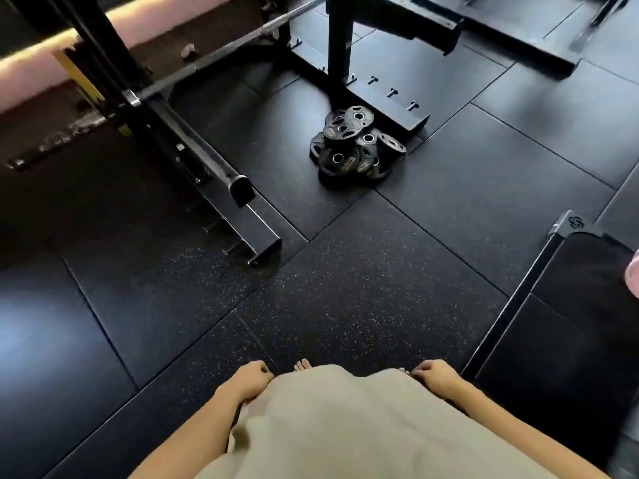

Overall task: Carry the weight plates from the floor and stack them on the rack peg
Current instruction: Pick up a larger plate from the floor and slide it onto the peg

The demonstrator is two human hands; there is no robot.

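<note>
Black rubber gym floor [363, 271]: weight plates [358, 145] piled beside the rack base [387, 102]. Left hand [250, 378] and right hand [435, 375], loosely curled and empty, hang at the person's sides.

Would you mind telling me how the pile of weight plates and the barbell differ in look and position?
The pile of weight plates lies on the rubber floor beside a frame foot; the barbell rests raised on the rack. The plates are round, black discs with centre holes, heaped unevenly; the barbell is one long, thin, silvery shaft. Both are untouched: the left hand and right hand hang empty by the person's sides.
</note>
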